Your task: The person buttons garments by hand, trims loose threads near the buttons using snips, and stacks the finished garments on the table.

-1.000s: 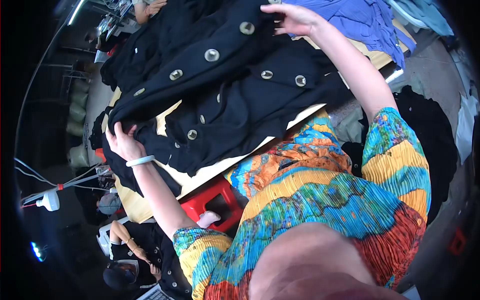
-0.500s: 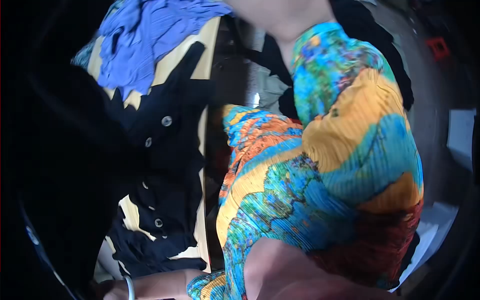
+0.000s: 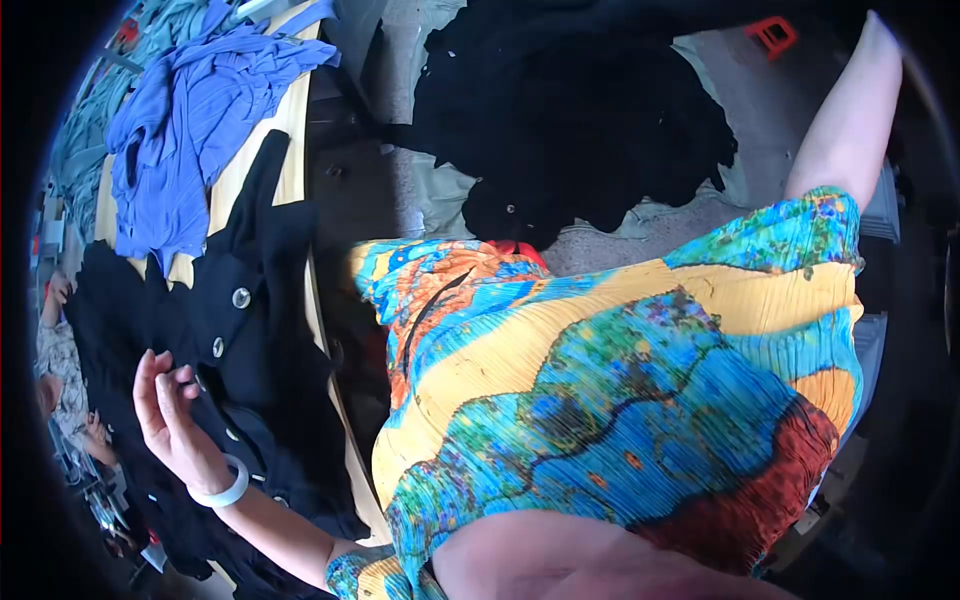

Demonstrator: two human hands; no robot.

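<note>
My left hand (image 3: pixel 175 420), with a white bangle at its wrist, hovers over a black garment (image 3: pixel 285 330) with round metallic buttons. Its fingers are bent and slightly apart, with nothing visible between them. The garment lies on a light wooden table (image 3: pixel 293 165) at the left. My right forearm stretches to the upper right corner, where the hand is out of sight. On the floor at the top centre spreads a large pile of black cloth (image 3: pixel 580 120), with pale cloth beneath it.
Purple garments (image 3: pixel 190 135) lie on the table's far part, beside teal cloth (image 3: pixel 85 150). A red plastic stool (image 3: pixel 771 37) stands at the upper right. Another person's patterned sleeve and hands (image 3: pixel 70 390) show at the far left edge.
The view has turned right, bringing the black floor pile into sight. Both my hands had been at a raised black garment; now my left is off it and my right has swung out to the right.
</note>
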